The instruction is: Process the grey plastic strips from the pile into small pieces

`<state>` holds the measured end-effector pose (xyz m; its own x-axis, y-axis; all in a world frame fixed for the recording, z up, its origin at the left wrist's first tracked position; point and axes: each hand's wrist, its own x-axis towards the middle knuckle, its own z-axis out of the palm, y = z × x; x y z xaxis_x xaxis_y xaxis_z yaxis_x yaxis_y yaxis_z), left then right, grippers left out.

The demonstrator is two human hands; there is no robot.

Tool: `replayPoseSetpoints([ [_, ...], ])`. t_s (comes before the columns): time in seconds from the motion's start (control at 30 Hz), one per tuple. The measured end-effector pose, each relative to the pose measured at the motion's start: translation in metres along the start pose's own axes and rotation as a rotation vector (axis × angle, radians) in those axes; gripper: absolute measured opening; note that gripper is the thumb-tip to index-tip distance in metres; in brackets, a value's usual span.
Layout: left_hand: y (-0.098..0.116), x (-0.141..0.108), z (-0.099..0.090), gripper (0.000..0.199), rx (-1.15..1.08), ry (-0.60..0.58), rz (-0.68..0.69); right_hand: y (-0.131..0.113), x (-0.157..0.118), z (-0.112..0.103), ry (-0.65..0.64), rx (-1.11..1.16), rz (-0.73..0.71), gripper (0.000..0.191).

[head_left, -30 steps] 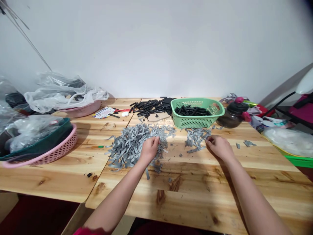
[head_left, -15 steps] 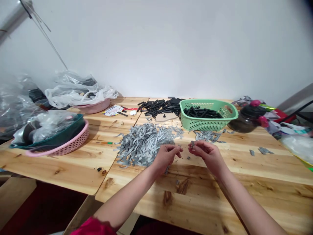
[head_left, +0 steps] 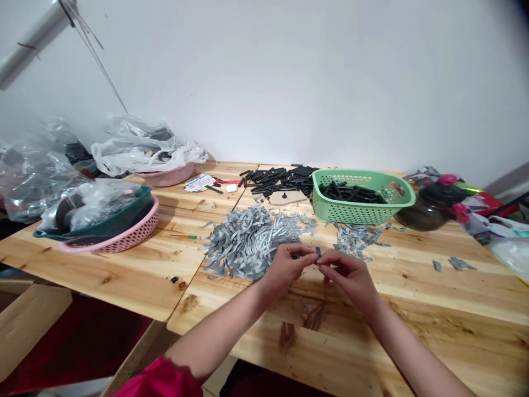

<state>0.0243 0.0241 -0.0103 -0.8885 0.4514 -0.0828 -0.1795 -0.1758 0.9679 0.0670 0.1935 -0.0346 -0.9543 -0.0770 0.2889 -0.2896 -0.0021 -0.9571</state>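
Note:
A small dark grey piece (head_left: pixel 318 252) sits between the fingertips of my two hands, which meet over the wooden table (head_left: pixel 372 342). My left hand (head_left: pixel 291 266) pinches it from the left. From the right, my right hand (head_left: pixel 345 274) has thumb and forefinger closed on it. Just beyond and left of my left hand lies a large heap of grey strips (head_left: pixel 243 240). A smaller group of grey strips (head_left: pixel 355 238) is spread beyond my right hand, in front of a green basket (head_left: pixel 363 212) with black sticks (head_left: pixel 351 193) in it.
More black sticks (head_left: pixel 281 179) lie near the wall. A dark pot (head_left: pixel 430 207) with pink knobs stands right of the basket. At the left are a pink basket (head_left: pixel 132 236) under a green tray, and another pink basket (head_left: pixel 169 175) under plastic bags. Loose grey scraps (head_left: pixel 460 263) lie at the right.
My hands have come together from a gap, and the left fingertips now touch the small piece that was in my right hand. The view has shifted slightly.

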Motion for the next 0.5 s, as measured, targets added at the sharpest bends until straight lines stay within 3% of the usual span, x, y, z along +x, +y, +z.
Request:
replayPoseSetpoints([
  [0.2, -0.0021, 0.0026, -0.0001, 0.027, -0.016, 0.053, 0.065, 0.0039, 0.0005, 0.0026, 0.173, 0.131, 0.230, 0.020],
  [0.37, -0.0021, 0.0007, 0.0023, 0.016, 0.112, 0.113, 0.204, 0.0002, 0.0014, 0.0063, 0.244, 0.202, 0.262, 0.025],
  [0.5, -0.0020, -0.0013, 0.0044, 0.017, 0.168, 0.131, 0.225, -0.0031, 0.0018, 0.0098, 0.282, 0.204, 0.258, 0.026],
])
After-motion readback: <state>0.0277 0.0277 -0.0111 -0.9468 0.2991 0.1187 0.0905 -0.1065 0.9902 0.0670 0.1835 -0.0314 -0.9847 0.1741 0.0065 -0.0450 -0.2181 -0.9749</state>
